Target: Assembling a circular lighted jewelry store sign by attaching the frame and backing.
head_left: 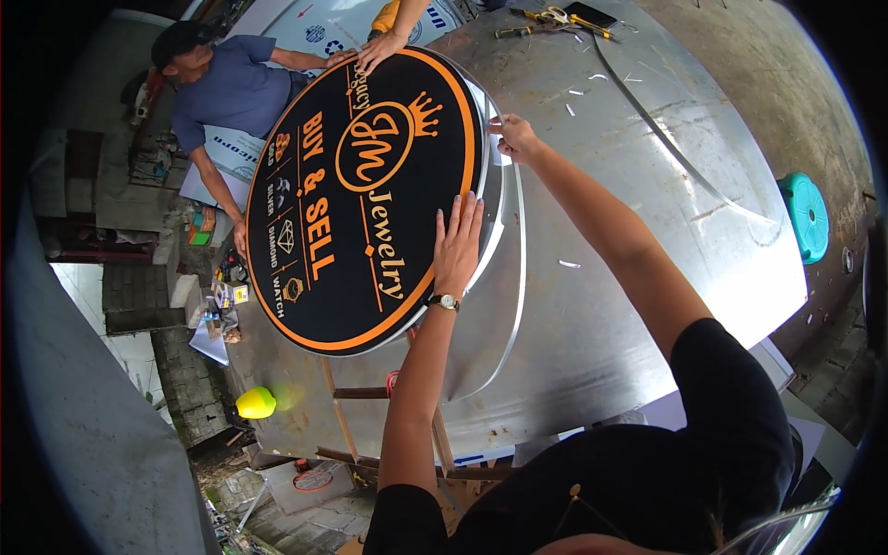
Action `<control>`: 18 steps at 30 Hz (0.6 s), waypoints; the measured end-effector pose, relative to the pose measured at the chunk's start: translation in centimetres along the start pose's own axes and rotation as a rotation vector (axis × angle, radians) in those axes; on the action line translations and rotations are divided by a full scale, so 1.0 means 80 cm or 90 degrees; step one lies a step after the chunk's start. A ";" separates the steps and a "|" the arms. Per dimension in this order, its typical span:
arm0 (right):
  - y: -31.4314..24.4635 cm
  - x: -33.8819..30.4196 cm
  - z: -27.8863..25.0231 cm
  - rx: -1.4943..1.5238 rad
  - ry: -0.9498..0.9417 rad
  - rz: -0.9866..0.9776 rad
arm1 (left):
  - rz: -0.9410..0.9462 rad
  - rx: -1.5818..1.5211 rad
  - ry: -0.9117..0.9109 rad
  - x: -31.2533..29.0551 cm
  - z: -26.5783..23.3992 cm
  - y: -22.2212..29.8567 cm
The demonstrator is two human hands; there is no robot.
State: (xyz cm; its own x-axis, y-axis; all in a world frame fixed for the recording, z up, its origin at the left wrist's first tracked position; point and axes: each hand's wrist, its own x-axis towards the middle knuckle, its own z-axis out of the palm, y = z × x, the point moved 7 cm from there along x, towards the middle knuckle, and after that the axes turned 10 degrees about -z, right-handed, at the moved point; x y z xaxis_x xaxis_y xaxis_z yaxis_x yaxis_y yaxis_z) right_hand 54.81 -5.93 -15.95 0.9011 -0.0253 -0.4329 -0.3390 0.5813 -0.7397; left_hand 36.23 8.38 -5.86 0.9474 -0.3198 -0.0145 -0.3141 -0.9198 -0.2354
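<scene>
My left hand (458, 242) lies flat, fingers straight and together, pressed on the face of the round black sign panel with the orange border and gold lettering (356, 199), near its edge closest to me. It grips nothing; the palm only bears down. A gold wristwatch (445, 302) sits on that wrist.

My right hand (514, 137) is at the panel's far right rim, fingers curled and pinching the thin shiny strip of sheet metal (520, 250) that runs along the panel's side. From my fingers the strip follows the rim, then bows away from the panel and sweeps down toward me in a long curve.

The panel lies on the wide bench covered in dull grey sheet metal (629, 231), overhanging its left edge. Small metal offcuts are scattered over the bench top, and a second long curved strip (680, 153) lies farther to the right. At the far end sit yellow-handled snips (555, 18) and a dark phone (592, 13).

Across the panel, another person's hand (379, 48) rests on its far edge, and a person in a blue shirt and dark cap (227, 83) leans in from the left, one hand at the rim. A yellow ball-shaped object (256, 402) lies below the bench, and a teal plastic stool (807, 215) stands to the right.
</scene>
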 end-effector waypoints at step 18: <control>0.012 -0.032 0.033 -0.007 0.104 -0.075 | -0.023 -0.049 -0.034 0.001 0.008 -0.008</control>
State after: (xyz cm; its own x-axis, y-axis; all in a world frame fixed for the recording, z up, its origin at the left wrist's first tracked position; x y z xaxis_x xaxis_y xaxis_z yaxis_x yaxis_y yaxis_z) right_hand 52.92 -3.19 -14.21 0.8794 -0.2238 -0.4202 -0.2382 0.5573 -0.7954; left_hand 36.51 9.07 -6.35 0.9594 -0.2759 -0.0590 -0.2819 -0.9457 -0.1618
